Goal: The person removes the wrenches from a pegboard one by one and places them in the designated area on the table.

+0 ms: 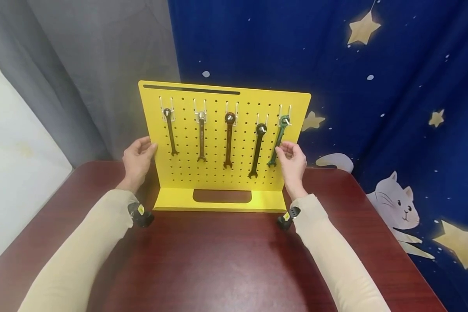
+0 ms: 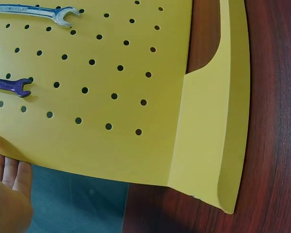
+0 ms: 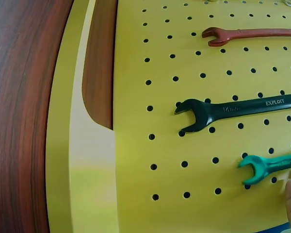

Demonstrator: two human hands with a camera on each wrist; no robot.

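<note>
A yellow pegboard (image 1: 214, 177) stands upright on the table, with several combination wrenches hanging from its hooks. My left hand (image 1: 138, 160) grips the board's left edge, the thumb on the front face and the other fingers (image 2: 23, 179) round behind the edge. At the right side, my right hand (image 1: 294, 161) pinches the shaft of the green wrench (image 1: 279, 138), whose ring end is still over its hook. Just left of it hangs a black wrench (image 3: 233, 108). A reddish-brown wrench (image 1: 229, 141), a silver wrench (image 1: 201, 138) and a dark purple wrench (image 2: 9, 86) hang further left.
The board's yellow foot (image 1: 175, 199) rests on the dark red wooden table (image 1: 218, 260), with a cut-out in its middle. Behind the table hang a grey curtain (image 1: 101, 65) and a blue curtain (image 1: 277, 47) with stars and a cat.
</note>
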